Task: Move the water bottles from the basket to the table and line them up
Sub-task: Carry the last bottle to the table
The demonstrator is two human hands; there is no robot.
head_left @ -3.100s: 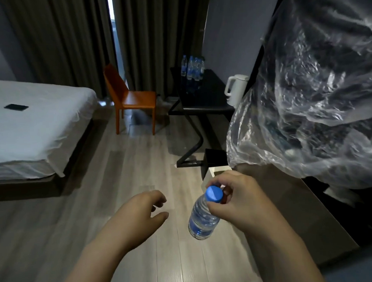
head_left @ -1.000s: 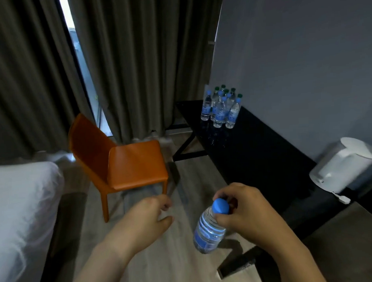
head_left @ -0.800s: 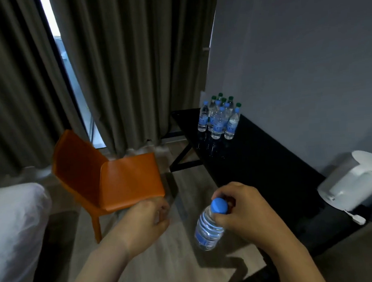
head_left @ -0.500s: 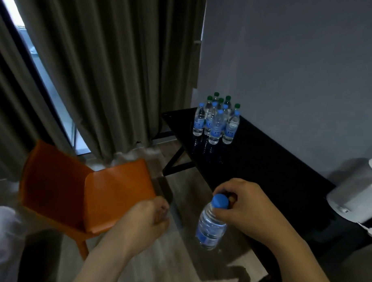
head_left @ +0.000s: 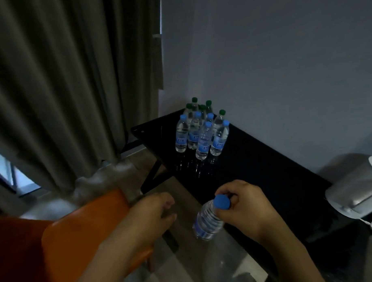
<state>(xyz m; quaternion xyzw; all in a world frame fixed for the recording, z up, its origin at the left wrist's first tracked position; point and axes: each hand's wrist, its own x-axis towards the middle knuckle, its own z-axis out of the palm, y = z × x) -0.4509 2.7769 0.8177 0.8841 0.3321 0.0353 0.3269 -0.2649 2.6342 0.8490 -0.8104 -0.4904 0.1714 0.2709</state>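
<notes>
My right hand (head_left: 244, 208) grips a water bottle (head_left: 208, 222) by its neck, fingers (head_left: 224, 191) and thumb pinched round the blue cap (head_left: 222, 201). The bottle hangs below and to the left of that grip, tilted, its base pointing down-left toward the floor (head_left: 185, 267); it is in the air, touching nothing but my hand, just off the near edge of the black tabletop (head_left: 266, 176). My left hand (head_left: 150, 220) floats beside it, fingers loosely curled, holding nothing, close to the bottle but not touching it; it sits over the orange chair (head_left: 83, 235). Farther along the tabletop, near the far corner by the wall (head_left: 283, 63), stands the cluster of bottles (head_left: 201, 132), all upright and packed close: blue caps in the nearer ranks, green caps behind. The cluster is well apart from the one I carry. A white kettle (head_left: 357, 189) stands at the right end of the tabletop, partly cut off by the frame edge. Grey curtains (head_left: 63, 92) hang to the left. Light is dim; bottle labels cannot be read.
</notes>
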